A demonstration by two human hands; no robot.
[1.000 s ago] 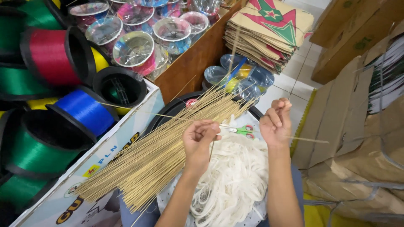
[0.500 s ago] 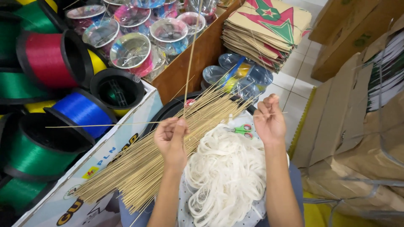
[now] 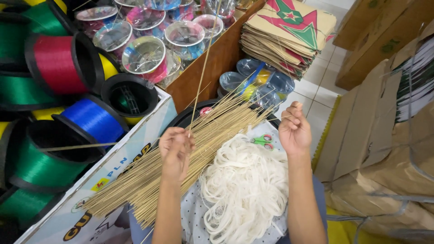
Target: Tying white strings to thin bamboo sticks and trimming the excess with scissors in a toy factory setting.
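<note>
Tiled floor (image 3: 316,86) | left hand (image 3: 175,151) fingers pinching thin bamboo stick (image 3: 205,63) | right hand (image 3: 294,129) fingers curled loosely | white string heap (image 3: 244,190)

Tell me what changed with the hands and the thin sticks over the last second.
The left hand moved left, away from the right hand, and now holds two thin sticks crossed, one pointing up and one out to the left. The right hand lifted slightly. The bundle of sticks, white string pile and small scissors stayed put.
</note>
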